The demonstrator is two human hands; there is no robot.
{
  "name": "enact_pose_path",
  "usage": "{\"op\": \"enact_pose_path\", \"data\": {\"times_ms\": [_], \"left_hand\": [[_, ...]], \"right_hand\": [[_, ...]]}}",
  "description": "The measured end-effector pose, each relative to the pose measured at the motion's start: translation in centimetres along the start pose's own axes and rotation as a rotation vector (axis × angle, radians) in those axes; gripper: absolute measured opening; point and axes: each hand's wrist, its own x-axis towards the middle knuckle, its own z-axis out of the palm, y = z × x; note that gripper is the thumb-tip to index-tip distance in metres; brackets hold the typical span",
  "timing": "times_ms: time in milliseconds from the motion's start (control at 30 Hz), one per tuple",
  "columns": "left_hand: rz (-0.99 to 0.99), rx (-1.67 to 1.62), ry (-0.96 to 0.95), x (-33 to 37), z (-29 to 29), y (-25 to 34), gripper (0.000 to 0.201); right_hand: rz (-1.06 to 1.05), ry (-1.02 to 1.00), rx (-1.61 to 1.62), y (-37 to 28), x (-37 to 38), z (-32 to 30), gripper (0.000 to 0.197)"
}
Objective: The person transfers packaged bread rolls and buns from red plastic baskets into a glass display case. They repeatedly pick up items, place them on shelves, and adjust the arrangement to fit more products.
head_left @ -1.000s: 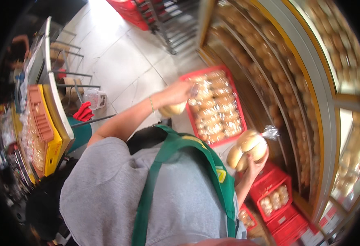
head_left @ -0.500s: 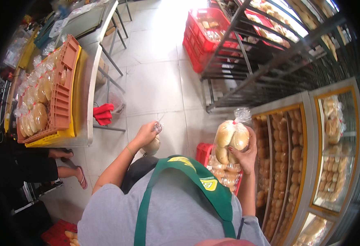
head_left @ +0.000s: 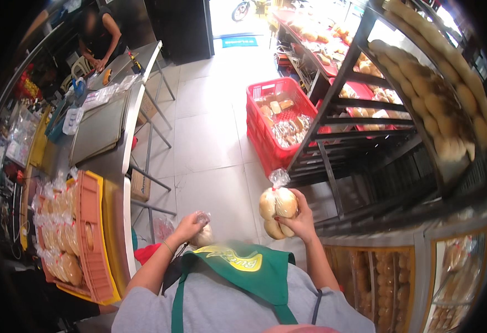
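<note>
A clear bag of bread rolls [head_left: 275, 206], tied with red at its neck, rests in my right hand [head_left: 301, 220]. The fingers wrap round its side, and the bag's gathered top sticks up. Lower and to the left, my left hand [head_left: 189, 227] is closed on the gathered plastic neck of another bread bag [head_left: 203, 237]. That bag hangs below the fist, and its lower part is hidden behind my apron [head_left: 249, 266].
On the left table [head_left: 122, 141], an orange crate [head_left: 100, 244] holds several bagged loaves. A red crate [head_left: 268, 147] of bread stands ahead, beside a dark metal rack [head_left: 329, 161]. A glass-fronted bread cabinet [head_left: 421, 266] is at right. A person [head_left: 102, 36] works at the table's far end.
My view has lifted forward, bringing the far table end and the doorway into sight. My right hand has moved inward to the left with its bread bag. Both hands keep their hold.
</note>
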Motion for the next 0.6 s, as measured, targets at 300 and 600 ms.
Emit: {"op": "enact_pose_path", "data": {"times_ms": [300,600], "left_hand": [[-0.033,-0.513,0.095,23.1,-12.6,3.7,0.014],[0.104,-0.251,0.040,52.0,-23.9,6.3,0.021]], "right_hand": [[-0.164,0.144,-0.100,0.1,27.2,1.2,0.086],[-0.081,0.285,0.087,2.8,47.9,-0.1,0.086]]}}
